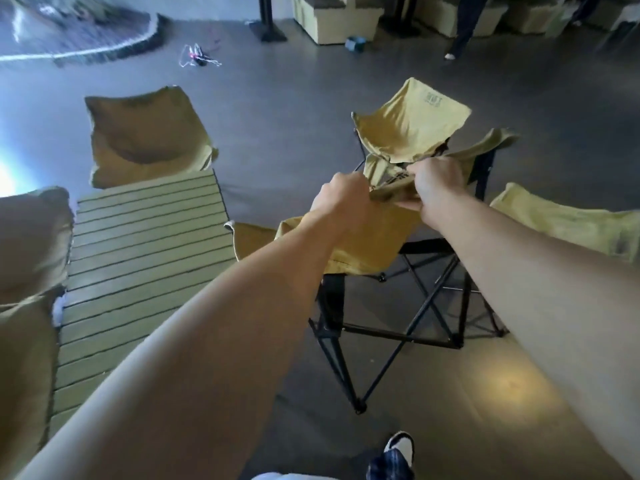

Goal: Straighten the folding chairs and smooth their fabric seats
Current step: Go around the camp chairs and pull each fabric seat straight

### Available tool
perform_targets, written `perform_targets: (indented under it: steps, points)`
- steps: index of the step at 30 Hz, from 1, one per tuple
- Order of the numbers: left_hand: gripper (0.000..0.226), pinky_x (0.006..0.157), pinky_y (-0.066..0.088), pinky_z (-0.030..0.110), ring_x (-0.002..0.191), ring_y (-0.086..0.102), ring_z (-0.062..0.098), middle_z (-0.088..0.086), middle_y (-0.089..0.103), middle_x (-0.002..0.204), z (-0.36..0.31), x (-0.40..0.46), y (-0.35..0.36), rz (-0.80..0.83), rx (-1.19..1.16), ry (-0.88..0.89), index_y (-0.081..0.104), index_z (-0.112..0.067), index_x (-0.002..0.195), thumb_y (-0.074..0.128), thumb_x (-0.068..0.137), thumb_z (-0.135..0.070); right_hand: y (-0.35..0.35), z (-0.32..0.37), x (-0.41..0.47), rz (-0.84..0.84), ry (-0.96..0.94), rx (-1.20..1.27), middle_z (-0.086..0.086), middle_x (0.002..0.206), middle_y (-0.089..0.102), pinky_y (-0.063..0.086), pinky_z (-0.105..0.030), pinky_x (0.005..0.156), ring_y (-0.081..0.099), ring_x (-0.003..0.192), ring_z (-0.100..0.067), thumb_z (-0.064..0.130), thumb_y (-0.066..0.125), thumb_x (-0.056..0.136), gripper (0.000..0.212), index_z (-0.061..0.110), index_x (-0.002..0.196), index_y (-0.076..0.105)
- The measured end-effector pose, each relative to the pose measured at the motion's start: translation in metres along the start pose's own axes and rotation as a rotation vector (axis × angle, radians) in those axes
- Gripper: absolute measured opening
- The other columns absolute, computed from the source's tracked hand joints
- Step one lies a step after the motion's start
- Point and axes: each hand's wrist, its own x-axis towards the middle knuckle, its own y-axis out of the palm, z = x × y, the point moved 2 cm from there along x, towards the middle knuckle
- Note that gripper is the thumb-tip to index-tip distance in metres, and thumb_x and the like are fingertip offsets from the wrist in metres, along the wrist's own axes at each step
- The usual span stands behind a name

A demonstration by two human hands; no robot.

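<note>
Arms outstretched, I pinch the rumpled mustard-yellow fabric seat edge (388,188) of the black-framed folding chair (408,306) between my curled left hand (341,199) and right hand (438,183).

Dim room, glare at left edge, soft blur, wide-angle edge distortion
</note>
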Motion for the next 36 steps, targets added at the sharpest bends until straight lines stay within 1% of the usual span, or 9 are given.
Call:
perform_targets:
  steps: [3,7,11,15,19,22,26,31,36]
  points:
    - [0.014,0.059,0.047,0.034,0.066,0.056,0.026,0.007,0.054,0.079,-0.01,0.023,0.017,-0.034,0.045,-0.086,0.06,-0.009,0.089,0.048,0.082,-0.005,0.003,-0.003,0.046,0.142,0.064,-0.01,-0.018,0.102,0.062,0.061,-0.049,0.059,0.065,0.091,-0.037,0.001,0.051,0.093,0.013,0.011,0.089,0.059]
    - [0.014,0.053,0.039,0.031,0.06,0.051,0.023,0.005,0.052,0.076,-0.015,0.046,0.034,-0.09,0.079,-0.248,0.059,-0.013,0.087,0.047,0.083,-0.006,0.015,-0.005,0.095,0.287,0.085,-0.136,-0.015,0.106,0.061,0.058,-0.044,0.048,0.067,0.087,-0.035,0.003,0.042,0.095,0.022,0.012,0.11,0.055]
    - [0.01,0.053,0.04,0.033,0.063,0.053,0.023,0.003,0.05,0.078,-0.009,0.067,0.046,-0.097,0.16,-0.35,0.056,-0.016,0.091,0.051,0.085,-0.009,0.038,-0.012,0.134,0.461,0.103,-0.209,-0.008,0.095,0.06,0.061,-0.049,0.06,0.066,0.093,-0.03,0.0,0.036,0.096,0.033,0.012,0.122,0.052]
    - [0.015,0.064,0.051,0.038,0.071,0.056,0.025,0.005,0.052,0.086,0.016,0.086,0.066,0.108,0.168,-0.481,0.047,-0.016,0.099,0.046,0.086,-0.011,0.069,-0.028,0.171,0.566,0.129,-0.302,-0.01,0.09,0.06,0.06,-0.045,0.057,0.063,0.075,-0.023,-0.004,0.033,0.094,0.031,0.01,0.116,0.051]
    - [0.023,0.08,0.048,0.041,0.086,0.052,0.026,0.001,0.049,0.084,0.048,0.102,0.104,0.264,0.076,-0.628,0.052,-0.015,0.111,0.039,0.092,-0.01,0.099,-0.061,0.202,0.622,0.182,-0.406,-0.01,0.083,0.06,0.054,-0.034,0.041,0.061,0.063,-0.022,-0.005,0.034,0.095,0.029,0.008,0.107,0.057]
    - [0.03,0.078,0.043,0.037,0.09,0.049,0.026,0.004,0.05,0.097,0.054,0.114,0.129,0.201,-0.045,-0.692,0.054,-0.014,0.119,0.038,0.095,-0.008,0.116,-0.08,0.223,0.673,0.211,-0.492,-0.011,0.086,0.061,0.058,-0.041,0.05,0.061,0.065,-0.024,-0.007,0.035,0.094,0.033,0.005,0.117,0.056]
    - [0.011,0.075,0.046,0.039,0.085,0.05,0.026,0.002,0.05,0.085,0.062,0.137,0.145,0.121,-0.149,-0.788,0.047,-0.012,0.098,0.038,0.092,-0.011,0.14,-0.089,0.254,0.75,0.255,-0.535,-0.016,0.101,0.066,0.059,-0.055,0.068,0.068,0.083,-0.032,-0.008,0.033,0.091,0.04,0.006,0.118,0.059]
    - [0.012,0.069,0.041,0.036,0.078,0.048,0.023,0.001,0.04,0.077,0.057,0.165,0.156,0.125,-0.204,-0.865,0.049,-0.01,0.097,0.038,0.092,-0.009,0.165,-0.098,0.289,0.85,0.28,-0.607,-0.02,0.106,0.068,0.058,-0.06,0.065,0.069,0.09,-0.038,-0.008,0.034,0.09,0.039,0.007,0.114,0.06]
    - [0.015,0.068,0.042,0.031,0.086,0.055,0.026,0.006,0.056,0.091,0.045,0.2,0.174,0.057,-0.328,-0.992,0.054,-0.009,0.095,0.04,0.089,-0.009,0.182,-0.107,0.324,0.988,0.251,-0.711,-0.021,0.108,0.067,0.059,-0.056,0.061,0.069,0.09,-0.038,-0.006,0.038,0.09,0.031,0.005,0.11,0.06]
